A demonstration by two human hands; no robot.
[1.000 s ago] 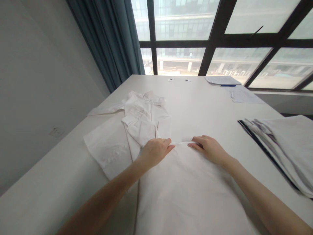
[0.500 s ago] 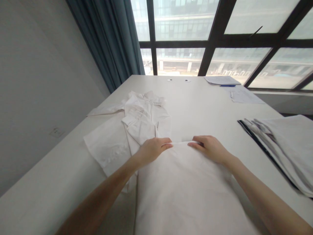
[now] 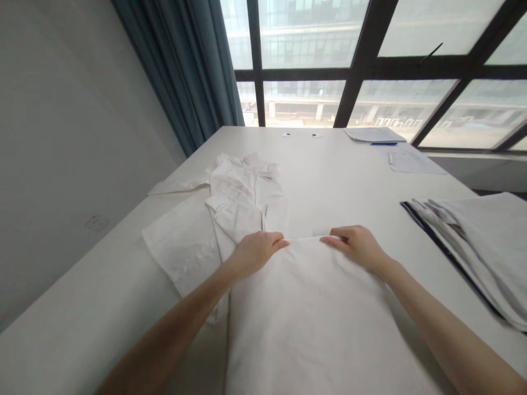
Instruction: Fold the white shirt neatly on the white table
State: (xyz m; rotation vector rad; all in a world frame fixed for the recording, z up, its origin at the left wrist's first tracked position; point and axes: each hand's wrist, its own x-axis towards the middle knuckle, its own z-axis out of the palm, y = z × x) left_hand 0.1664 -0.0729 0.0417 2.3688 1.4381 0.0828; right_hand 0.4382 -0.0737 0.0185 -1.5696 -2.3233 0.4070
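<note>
A broad piece of white cloth (image 3: 325, 318) stretches from the middle of the table down past the bottom of the view. My left hand (image 3: 257, 252) pinches its far edge between thumb and fingers. A short way to the right, my right hand (image 3: 356, 247) grips the same edge, thumb on top and fingertips partly hidden. The edge between the two hands runs fairly straight. Just beyond my left hand lies a crumpled white shirt (image 3: 234, 192), with one sleeve spread out to the left; the cloth covers part of it.
A stack of folded white cloths (image 3: 489, 236) with a dark layer beneath sits at the right edge. Papers (image 3: 373, 134) and a blue pen (image 3: 383, 144) rest at the far right of the white table (image 3: 317, 181). A blue curtain (image 3: 185, 66) hangs by the window.
My right hand has shifted slightly right along the cloth's far edge, widening the gap between the hands. My left hand has stayed almost in place. The shirt and stack have not moved.
</note>
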